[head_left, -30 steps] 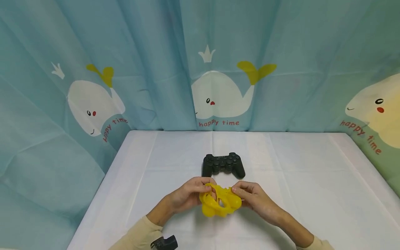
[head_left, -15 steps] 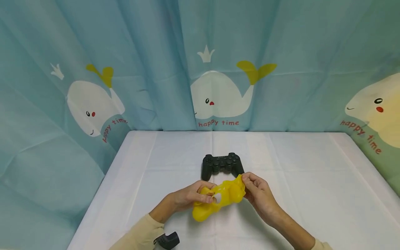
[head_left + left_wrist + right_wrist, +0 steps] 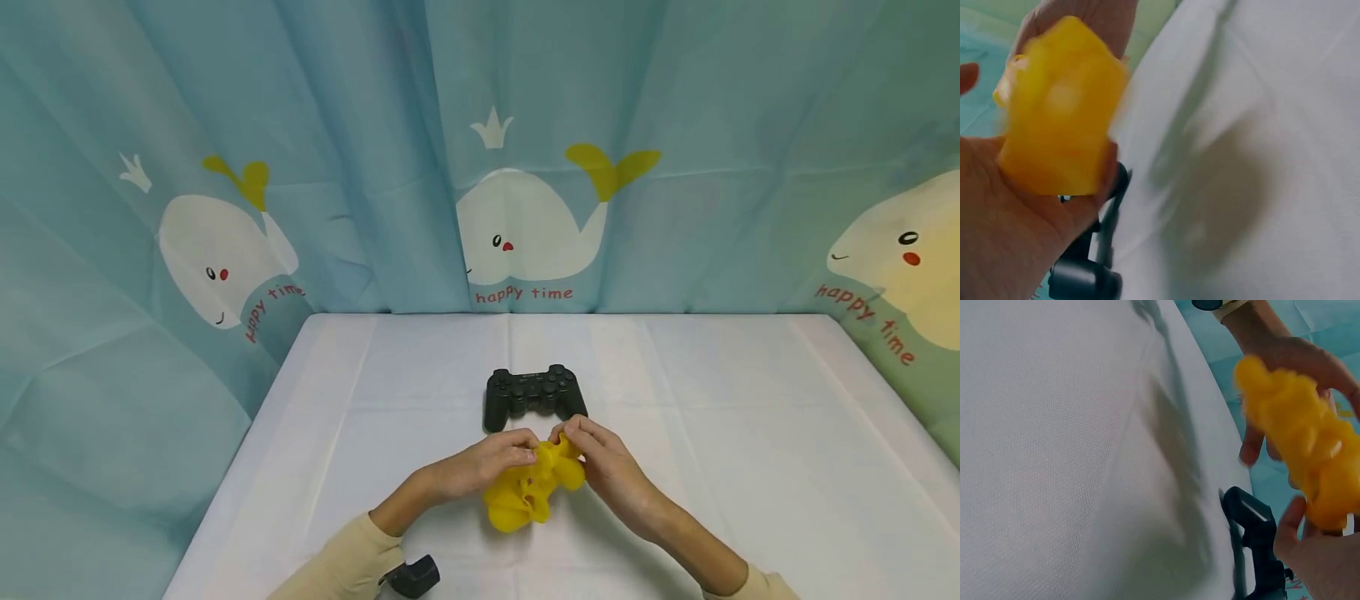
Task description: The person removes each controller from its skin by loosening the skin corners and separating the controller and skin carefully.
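Both hands hold a soft yellow silicone game controller cover [image 3: 513, 500], raised above the white table. It is bent and folded, with openings in its surface. My left hand [image 3: 480, 467] grips its upper left part with thumb and fingers. At the cover's upper right end, my right hand [image 3: 611, 475] pinches the edge. A black game controller [image 3: 534, 396] lies on the table just beyond the hands. In the left wrist view the cover [image 3: 1063, 112] is blurred and hides some of the fingers. The right wrist view shows the cover [image 3: 1304, 434] between both hands.
A white cloth covers the table [image 3: 720, 433]. Light blue curtains [image 3: 375, 167] printed with whales hang behind it and at the sides. A black device [image 3: 414, 577] sits at the left wrist, beside the beige sleeve [image 3: 345, 558].
The yellow cover has been turned and refolded between the hands. My left hand has moved slightly right and its grip has shifted up the cover. The black controller stays in place.
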`<state>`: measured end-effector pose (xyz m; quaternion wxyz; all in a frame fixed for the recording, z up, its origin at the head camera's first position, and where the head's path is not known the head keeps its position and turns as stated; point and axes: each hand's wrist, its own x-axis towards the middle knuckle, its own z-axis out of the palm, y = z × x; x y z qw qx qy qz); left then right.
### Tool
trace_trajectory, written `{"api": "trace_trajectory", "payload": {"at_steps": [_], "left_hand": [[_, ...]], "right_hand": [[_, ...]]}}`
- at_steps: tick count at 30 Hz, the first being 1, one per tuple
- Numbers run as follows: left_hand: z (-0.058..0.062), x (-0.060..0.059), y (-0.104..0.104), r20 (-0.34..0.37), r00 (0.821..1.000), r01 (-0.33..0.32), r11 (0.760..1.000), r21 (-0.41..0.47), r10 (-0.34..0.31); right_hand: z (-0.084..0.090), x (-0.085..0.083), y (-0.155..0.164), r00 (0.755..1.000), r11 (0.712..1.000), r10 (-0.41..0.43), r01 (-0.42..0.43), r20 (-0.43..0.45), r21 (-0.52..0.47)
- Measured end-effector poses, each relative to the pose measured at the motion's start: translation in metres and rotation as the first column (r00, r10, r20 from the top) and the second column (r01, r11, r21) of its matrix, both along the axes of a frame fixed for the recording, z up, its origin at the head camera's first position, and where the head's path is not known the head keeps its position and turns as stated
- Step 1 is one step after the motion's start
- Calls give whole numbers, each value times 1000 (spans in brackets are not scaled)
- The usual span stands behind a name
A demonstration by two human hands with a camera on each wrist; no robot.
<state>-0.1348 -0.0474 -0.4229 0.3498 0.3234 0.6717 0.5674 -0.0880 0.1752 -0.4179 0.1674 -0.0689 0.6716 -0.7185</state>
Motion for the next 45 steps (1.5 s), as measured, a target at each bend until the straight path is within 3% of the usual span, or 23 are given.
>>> {"api": "trace_trajectory", "payload": {"at_steps": [5, 9, 12, 16, 23, 29, 36, 41, 45], "left_hand": [[-1, 1, 7, -32, 997, -77, 997, -8, 76], [-3, 2, 10, -103, 985, -139, 990, -2, 138], [-4, 3, 10, -152, 967, -210, 978, -12, 205], [-7, 3, 11, -157, 942, -303, 953, -9, 298], [-14, 6, 10, -168, 905, -403, 914, -53, 390], [-14, 6, 10, -191, 891, -428, 902, -54, 411], [-14, 7, 9, -199, 886, -437, 897, -62, 418], [-15, 7, 6, -234, 884, -434, 897, -90, 404], [-17, 4, -1, -178, 889, -440, 895, -72, 423]], "right_hand": [[-3, -1, -4, 997, 998, -68, 68, -24, 3], [-6, 0, -4, 995, 996, -78, 81, -68, 38], [-9, -1, -2, 992, 991, -84, 94, -98, 96], [-12, -2, 1, 991, 974, -87, 107, -104, 198], [-15, -3, 3, 989, 950, 9, 39, -149, 311], [-16, -2, 4, 981, 955, 50, 7, -188, 295], [-16, 0, 5, 969, 972, 0, 58, -246, 230], [-14, 2, 7, 970, 986, 1, 41, -244, 164], [-12, 2, 15, 967, 994, -11, 37, -254, 100]]}}
